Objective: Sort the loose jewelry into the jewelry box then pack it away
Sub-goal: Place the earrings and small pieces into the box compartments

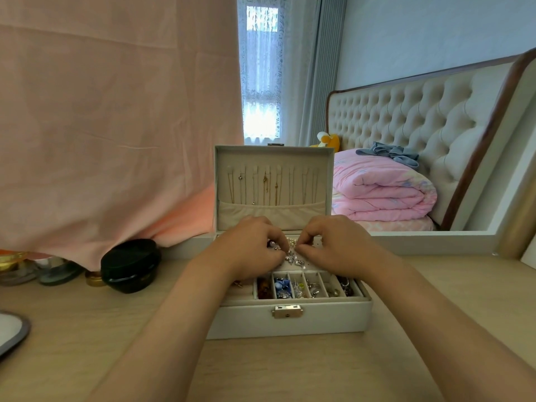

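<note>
Only the arms show: the left forearm (174,314) and right forearm (435,314) are bare from frame edge to wrist, and the left hand (249,246) and right hand (339,245) are bare too.

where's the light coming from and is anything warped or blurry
Head view: daylight from the window behind, blown out; the wide lens bends the headboard at right; the jewelry between the left hand and right hand is too soft to tell pieces apart.
</note>
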`<state>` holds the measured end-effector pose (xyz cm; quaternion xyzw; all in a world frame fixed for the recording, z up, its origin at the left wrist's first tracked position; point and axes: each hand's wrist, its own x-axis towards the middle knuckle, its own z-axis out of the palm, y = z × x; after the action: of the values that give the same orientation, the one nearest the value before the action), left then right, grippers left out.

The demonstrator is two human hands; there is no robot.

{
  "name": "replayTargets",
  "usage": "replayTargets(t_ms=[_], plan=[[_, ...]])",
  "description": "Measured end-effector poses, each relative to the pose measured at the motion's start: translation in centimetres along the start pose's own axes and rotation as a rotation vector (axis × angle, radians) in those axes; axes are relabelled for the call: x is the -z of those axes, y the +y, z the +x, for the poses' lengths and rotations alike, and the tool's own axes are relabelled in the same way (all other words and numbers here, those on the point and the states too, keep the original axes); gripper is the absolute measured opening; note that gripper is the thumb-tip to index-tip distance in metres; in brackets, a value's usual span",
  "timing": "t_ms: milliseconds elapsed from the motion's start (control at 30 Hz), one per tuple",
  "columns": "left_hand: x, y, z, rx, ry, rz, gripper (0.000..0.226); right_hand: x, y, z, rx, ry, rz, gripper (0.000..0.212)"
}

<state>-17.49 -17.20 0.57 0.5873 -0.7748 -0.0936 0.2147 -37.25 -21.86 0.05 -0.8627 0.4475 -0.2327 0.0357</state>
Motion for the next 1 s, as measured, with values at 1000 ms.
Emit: replayTargets(t_ms=[1000], plan=[[0.8, 4.8, -13.0, -0.120, -0.072, -0.035, 0.005, 5.0, -8.0, -10.7, 0.098, -0.376, 0.179, 0.008]])
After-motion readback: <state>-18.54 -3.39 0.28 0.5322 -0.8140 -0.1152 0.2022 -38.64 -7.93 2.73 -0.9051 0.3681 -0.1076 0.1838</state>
